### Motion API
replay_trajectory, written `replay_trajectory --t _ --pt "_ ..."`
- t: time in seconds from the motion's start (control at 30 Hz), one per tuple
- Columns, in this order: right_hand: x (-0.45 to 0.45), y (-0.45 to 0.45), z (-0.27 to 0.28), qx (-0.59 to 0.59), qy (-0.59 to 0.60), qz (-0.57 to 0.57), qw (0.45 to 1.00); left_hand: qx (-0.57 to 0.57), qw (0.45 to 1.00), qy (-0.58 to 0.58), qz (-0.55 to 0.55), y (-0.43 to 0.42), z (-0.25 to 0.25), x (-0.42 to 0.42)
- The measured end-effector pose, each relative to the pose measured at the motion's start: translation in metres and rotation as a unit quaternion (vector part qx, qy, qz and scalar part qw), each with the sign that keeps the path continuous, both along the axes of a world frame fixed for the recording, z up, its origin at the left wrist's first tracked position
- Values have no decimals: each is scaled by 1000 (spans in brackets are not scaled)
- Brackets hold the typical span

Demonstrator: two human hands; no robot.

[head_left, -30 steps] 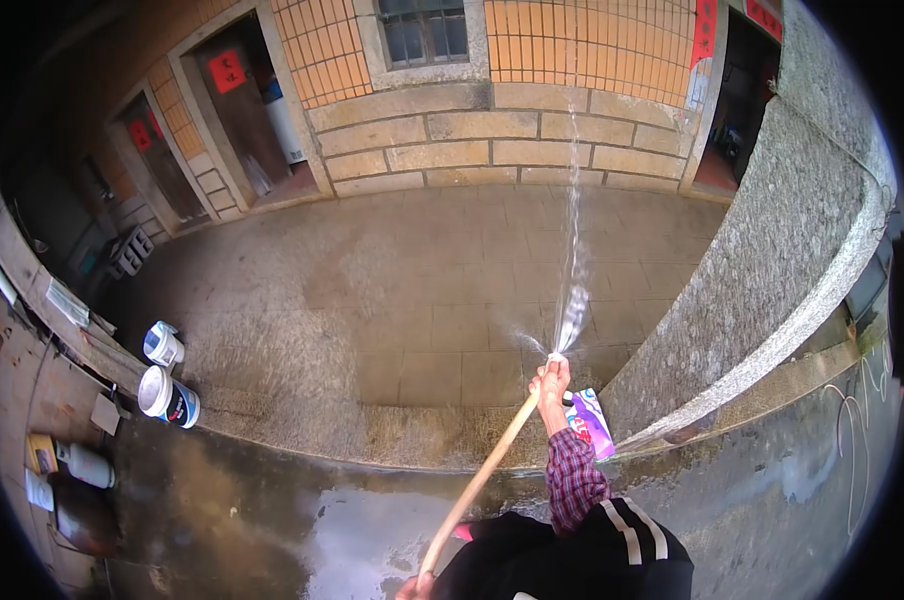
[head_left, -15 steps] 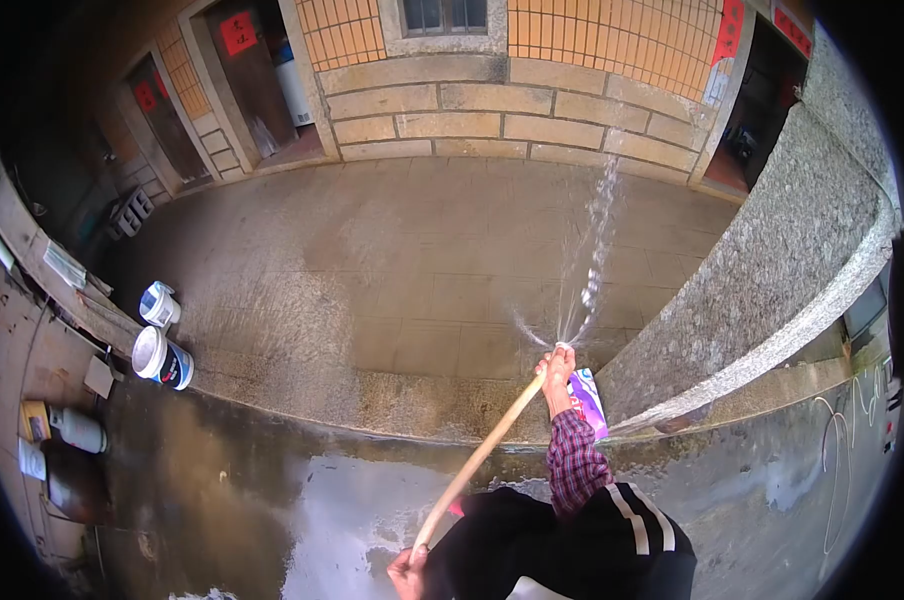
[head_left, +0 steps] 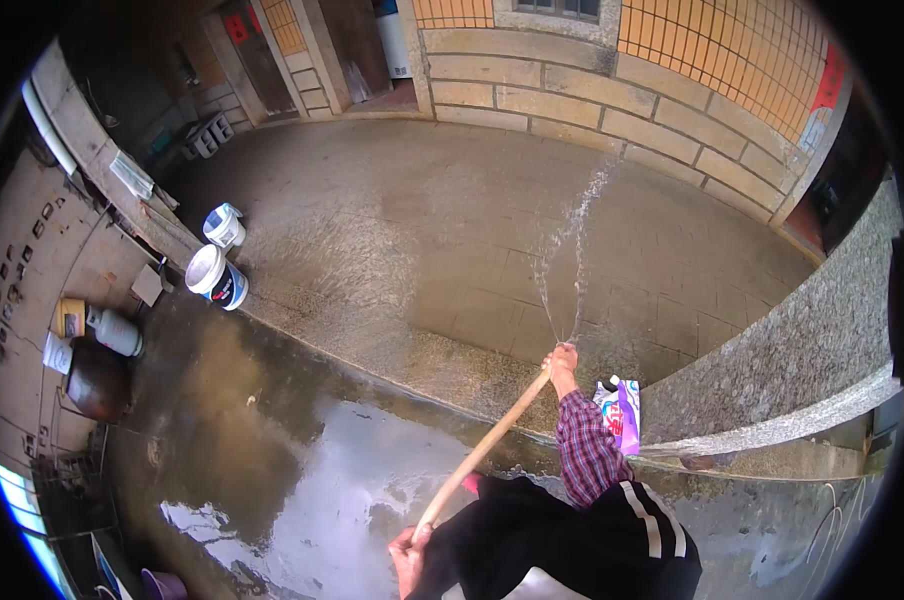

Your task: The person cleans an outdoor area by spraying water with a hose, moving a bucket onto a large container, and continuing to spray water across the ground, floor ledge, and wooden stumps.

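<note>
My right hand (head_left: 562,367), in a plaid sleeve, is closed around the front end of a tan hose (head_left: 490,442). Water (head_left: 579,240) sprays from that end in two main streams, away over the paved floor toward the brick wall. Lower down, my left hand (head_left: 408,556) grips the hose near my body, its fingers wrapped around it. A purple and white bag (head_left: 620,412) stands beside my right forearm, at the foot of the rough grey stone wall (head_left: 772,335).
Two white buckets (head_left: 217,280) stand on the raised floor's edge at left. Beyond them, on the lower wet ground (head_left: 312,500), are a gas cylinder (head_left: 115,332) and a dark round jar (head_left: 97,382). A brick wall (head_left: 662,110) with doorways closes the far side.
My view has turned and tilted, so the buckets and far wall sit farther right and more of the left side shows. The spray has narrowed. Both hands keep their hold on the hose.
</note>
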State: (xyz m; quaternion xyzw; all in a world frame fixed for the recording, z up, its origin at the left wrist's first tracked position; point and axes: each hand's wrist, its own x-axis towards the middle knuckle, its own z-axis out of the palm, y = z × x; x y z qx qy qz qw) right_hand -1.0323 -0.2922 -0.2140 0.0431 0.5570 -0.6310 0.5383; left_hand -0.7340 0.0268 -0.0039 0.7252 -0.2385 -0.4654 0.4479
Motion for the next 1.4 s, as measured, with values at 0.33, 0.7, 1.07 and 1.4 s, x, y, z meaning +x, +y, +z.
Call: replay_trajectory --t 0.33,0.7,1.07,1.4 --pt "58 -41 2 -14 1 160 987 50 997 22 52 12 -6 3" --pt "156 -78 7 -62 -68 320 943 66 990 -55 113 31 -3 1" --pt "252 -76 -3 -84 -58 542 834 39 972 -45 228 42 14 -13" --pt "239 -67 -54 42 -15 378 925 58 973 -47 220 23 10 24"
